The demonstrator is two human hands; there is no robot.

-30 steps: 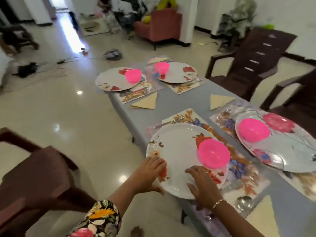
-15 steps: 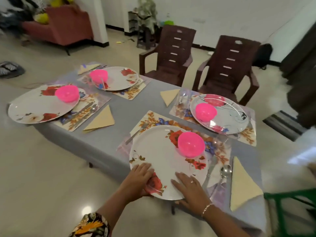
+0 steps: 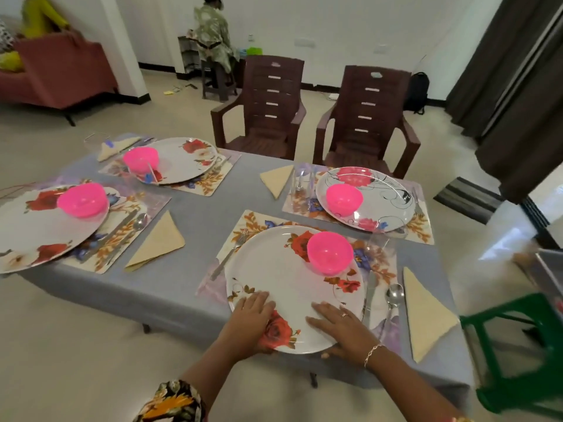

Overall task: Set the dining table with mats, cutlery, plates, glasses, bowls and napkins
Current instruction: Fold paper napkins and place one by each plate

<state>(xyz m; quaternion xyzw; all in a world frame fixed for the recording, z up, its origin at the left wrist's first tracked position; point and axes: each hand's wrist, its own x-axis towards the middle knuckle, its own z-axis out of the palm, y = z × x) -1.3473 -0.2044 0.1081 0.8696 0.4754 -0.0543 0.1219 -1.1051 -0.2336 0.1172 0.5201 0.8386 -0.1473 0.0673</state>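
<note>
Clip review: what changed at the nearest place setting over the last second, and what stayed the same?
The right hand drew back from beside the pink plastic bowl to the near rim of the white floral plate; the left hand kept to that rim, and both hold the plate. The view swung right. Bowl, metal fork, knife, spoon and folded yellow napkin stayed put.

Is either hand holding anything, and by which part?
The nearest plate, at its near rim. The left hand and right hand lay fingers flat on top; the right thumb hooks under the edge, the left thumb is hidden.
</note>
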